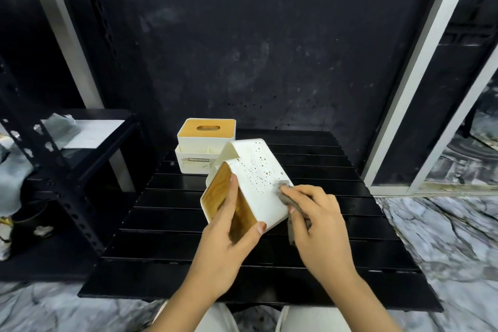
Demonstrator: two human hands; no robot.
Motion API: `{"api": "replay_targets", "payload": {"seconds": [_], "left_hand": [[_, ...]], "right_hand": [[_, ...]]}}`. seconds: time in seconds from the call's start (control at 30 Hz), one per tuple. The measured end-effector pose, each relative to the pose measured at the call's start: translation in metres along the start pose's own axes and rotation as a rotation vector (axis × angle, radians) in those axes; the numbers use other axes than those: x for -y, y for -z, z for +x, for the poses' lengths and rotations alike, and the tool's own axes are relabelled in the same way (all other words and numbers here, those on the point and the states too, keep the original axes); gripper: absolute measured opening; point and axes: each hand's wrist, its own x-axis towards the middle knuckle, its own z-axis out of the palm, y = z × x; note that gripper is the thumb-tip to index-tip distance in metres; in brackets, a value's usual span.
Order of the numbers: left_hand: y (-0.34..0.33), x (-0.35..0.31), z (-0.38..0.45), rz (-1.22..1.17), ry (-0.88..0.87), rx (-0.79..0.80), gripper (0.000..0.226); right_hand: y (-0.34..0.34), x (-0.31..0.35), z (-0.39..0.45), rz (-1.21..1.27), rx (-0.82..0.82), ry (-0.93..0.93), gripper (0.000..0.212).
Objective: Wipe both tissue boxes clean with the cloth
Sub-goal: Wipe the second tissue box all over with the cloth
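1. Nearest the front edge of the black slatted table [188, 264], the left hand [229, 234] grips a white plastic tissue box with a wooden lid and a dotted side [258, 183], tipped up on end above the middle of the table. The thumb is hooked round the box's near lower corner and the fingers are curled across the wooden face, which is turned to the left.
2. Just to the right, the right hand [315, 221] pinches a small grey cloth [289, 205]; its fingers are bent round the cloth and press it on the lower right part of the white dotted side.
3. The step in hand looks to be wiping that dotted side. To do it well, the holding hand should brace the box firmly so that the strokes do not twist it. The cloth should travel in overlapping passes up towards the top fold, going lightly over the perforations so that it does not snag.
4. Then the box should be turned so that each remaining face gets the same treatment.
5. Farther off, at the table's back left corner, stands the second white tissue holder with a slotted wooden top [206, 145], upright and apart from both hands; it appears to await its turn.
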Motion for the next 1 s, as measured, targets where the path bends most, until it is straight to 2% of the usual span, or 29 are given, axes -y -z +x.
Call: {"api": "replay_targets", "payload": {"seconds": [0.13,0.2,0.43,0.6,0.67,0.87,1.0], "left_hand": [[0.000,0.001,0.001,-0.034,-0.003,0.022,0.081],[0.001,0.001,0.001,-0.044,0.003,0.020,0.080],[0.001,0.000,0.000,0.007,0.012,-0.001,0.083],[0.002,-0.001,0.001,0.002,0.013,-0.005,0.084],[0.002,0.001,0.001,0.000,0.022,-0.007,0.085],[0.004,0.003,0.001,0.009,0.041,-0.016,0.095],[0.007,-0.002,0.003,-0.040,0.046,0.019,0.099]], "right_hand": [[0.001,0.023,-0.009,0.010,0.073,0.140,0.038],[0.001,0.021,-0.006,0.016,0.104,0.152,0.038],[0.002,-0.009,0.007,-0.017,0.026,-0.047,0.041],[-0.001,0.025,-0.006,-0.037,0.079,0.142,0.038],[-0.001,0.023,-0.004,-0.042,0.105,0.156,0.037],[0.001,-0.008,0.010,-0.018,0.063,-0.021,0.040],[0.004,-0.008,0.008,-0.034,0.058,-0.048,0.039]]}}
